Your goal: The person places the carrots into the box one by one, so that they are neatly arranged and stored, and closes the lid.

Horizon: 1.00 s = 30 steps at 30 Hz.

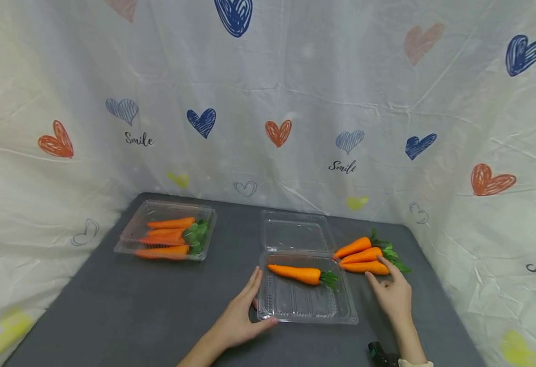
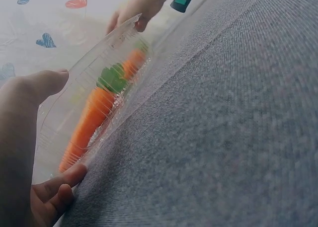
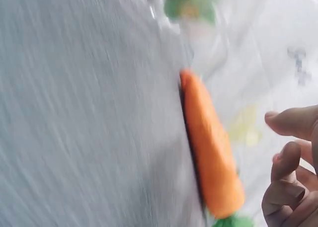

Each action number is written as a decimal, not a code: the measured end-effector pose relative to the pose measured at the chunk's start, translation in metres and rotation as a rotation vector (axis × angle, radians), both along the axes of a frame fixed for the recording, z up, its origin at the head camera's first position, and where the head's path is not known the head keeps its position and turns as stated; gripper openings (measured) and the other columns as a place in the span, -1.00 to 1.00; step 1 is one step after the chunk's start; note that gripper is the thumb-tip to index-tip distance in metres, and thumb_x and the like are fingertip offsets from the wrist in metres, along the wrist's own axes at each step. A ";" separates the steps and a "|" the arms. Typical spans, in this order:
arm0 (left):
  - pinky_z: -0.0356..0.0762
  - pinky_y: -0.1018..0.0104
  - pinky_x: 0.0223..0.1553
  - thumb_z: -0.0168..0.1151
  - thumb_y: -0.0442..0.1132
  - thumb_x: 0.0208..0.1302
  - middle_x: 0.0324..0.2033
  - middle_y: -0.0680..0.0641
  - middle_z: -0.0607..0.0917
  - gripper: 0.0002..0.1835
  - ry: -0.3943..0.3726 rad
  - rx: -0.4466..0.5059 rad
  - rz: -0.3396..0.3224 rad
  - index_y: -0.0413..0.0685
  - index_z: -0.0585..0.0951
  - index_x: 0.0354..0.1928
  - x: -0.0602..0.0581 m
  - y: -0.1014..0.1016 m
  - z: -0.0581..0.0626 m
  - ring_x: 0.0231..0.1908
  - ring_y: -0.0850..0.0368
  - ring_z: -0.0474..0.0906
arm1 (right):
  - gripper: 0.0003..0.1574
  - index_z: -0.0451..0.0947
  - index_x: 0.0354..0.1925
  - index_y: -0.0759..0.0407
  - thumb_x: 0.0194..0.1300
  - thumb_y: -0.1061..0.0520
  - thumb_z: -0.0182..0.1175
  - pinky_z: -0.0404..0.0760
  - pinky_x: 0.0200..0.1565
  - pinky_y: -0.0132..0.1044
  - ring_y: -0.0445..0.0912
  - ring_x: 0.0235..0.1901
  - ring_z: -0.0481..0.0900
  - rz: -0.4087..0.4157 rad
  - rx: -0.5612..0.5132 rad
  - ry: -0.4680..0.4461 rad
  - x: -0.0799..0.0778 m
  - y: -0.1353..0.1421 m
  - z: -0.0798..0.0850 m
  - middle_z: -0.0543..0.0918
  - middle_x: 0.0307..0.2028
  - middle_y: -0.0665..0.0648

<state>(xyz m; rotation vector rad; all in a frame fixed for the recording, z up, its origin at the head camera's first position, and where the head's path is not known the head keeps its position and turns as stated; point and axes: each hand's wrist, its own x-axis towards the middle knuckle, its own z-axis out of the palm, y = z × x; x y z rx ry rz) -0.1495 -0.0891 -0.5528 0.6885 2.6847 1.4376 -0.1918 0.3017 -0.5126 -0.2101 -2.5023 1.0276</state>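
Note:
In the head view my left hand (image 1: 237, 321) rests at the near left corner of an open clear plastic clamshell container (image 1: 295, 308). Its thumb touches the front rim and its straight fingers lie along the left side. Inside the base lies one carrot (image 1: 295, 273) with a green top. To the right of the container, several carrots (image 1: 361, 256) lie side by side, tips toward it. Reaching over them is my right hand (image 1: 392, 293), thumb and index finger spread near the closest carrot. The right wrist view shows a carrot (image 3: 208, 147) apart from the fingers.
A closed clear container (image 1: 132, 229) with several carrots inside stands at the back left of the dark grey table (image 1: 157, 311). The open container's lid (image 1: 295, 232) lies back behind its base. A heart-print curtain (image 1: 304, 102) hangs around the table.

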 end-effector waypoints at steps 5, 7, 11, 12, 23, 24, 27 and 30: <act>0.44 0.40 -0.24 0.49 0.28 0.26 0.71 -0.04 -0.04 0.23 -0.006 0.000 0.005 0.01 -0.03 0.74 -0.001 0.000 0.000 -0.28 0.38 0.41 | 0.02 0.26 0.61 0.16 0.36 0.03 0.50 0.31 -0.68 -0.32 -0.20 -0.82 0.29 -0.082 -0.057 -0.024 -0.011 0.030 -0.008 0.50 0.44 0.27; 0.44 0.40 -0.24 0.49 0.28 0.26 0.71 -0.04 -0.03 0.23 -0.005 0.003 0.007 0.01 -0.02 0.74 -0.001 0.000 0.000 -0.27 0.38 0.41 | 0.10 0.16 0.66 0.13 0.37 -0.02 0.50 0.34 -0.65 -0.34 -0.20 -0.80 0.33 -0.088 -0.112 -0.045 -0.015 0.037 -0.012 0.40 0.52 0.25; 0.45 0.39 -0.21 0.49 0.27 0.26 0.71 -0.06 -0.03 0.23 0.002 0.011 0.003 -0.01 -0.02 0.73 -0.001 -0.001 -0.002 -0.28 0.38 0.41 | 0.15 0.09 0.70 0.06 0.39 -0.05 0.48 0.46 -0.55 -0.36 -0.18 -0.72 0.46 -0.080 -0.261 -0.065 -0.020 0.045 -0.020 0.27 0.60 0.19; 0.46 0.38 -0.20 0.49 0.28 0.26 0.71 -0.05 -0.03 0.23 0.001 0.011 0.001 -0.01 -0.02 0.73 -0.001 -0.001 -0.002 -0.27 0.38 0.41 | 0.15 0.09 0.70 0.05 0.38 -0.05 0.48 0.49 -0.52 -0.36 -0.19 -0.70 0.49 -0.080 -0.286 -0.069 -0.021 0.046 -0.023 0.26 0.61 0.18; 0.43 0.42 -0.32 0.47 0.24 0.30 0.72 0.04 -0.09 0.21 -0.050 0.004 -0.025 0.08 -0.07 0.74 0.000 -0.004 -0.002 -0.25 0.34 0.42 | -0.02 0.26 0.62 0.10 0.41 -0.02 0.46 0.50 -0.50 -0.34 -0.20 -0.65 0.53 -0.031 -0.279 -0.133 -0.021 0.049 -0.044 0.34 0.53 0.25; 0.43 0.41 -0.30 0.47 0.24 0.30 0.72 0.04 -0.09 0.21 -0.048 0.000 -0.024 0.07 -0.06 0.74 0.000 -0.004 -0.001 -0.25 0.34 0.43 | -0.05 0.29 0.60 0.11 0.41 -0.02 0.46 0.50 -0.51 -0.34 -0.19 -0.65 0.54 -0.031 -0.260 -0.133 -0.021 0.049 -0.044 0.40 0.47 0.23; 0.43 0.39 -0.23 0.47 0.26 0.29 0.72 0.04 -0.09 0.21 -0.047 -0.010 -0.019 0.07 -0.07 0.74 -0.001 -0.004 -0.001 -0.25 0.35 0.42 | -0.13 0.37 0.53 0.14 0.40 0.00 0.47 0.49 -0.55 -0.32 -0.17 -0.66 0.55 -0.021 -0.211 -0.125 -0.023 0.048 -0.046 0.67 0.06 0.21; 0.43 0.40 -0.28 0.47 0.27 0.28 0.72 0.05 -0.10 0.22 -0.053 -0.011 -0.018 0.09 -0.08 0.75 -0.003 -0.003 -0.001 -0.24 0.35 0.42 | -0.19 0.42 0.48 0.16 0.40 0.03 0.47 0.45 -0.58 -0.30 -0.15 -0.70 0.51 0.002 -0.153 -0.132 -0.023 0.049 -0.045 0.66 -0.47 0.11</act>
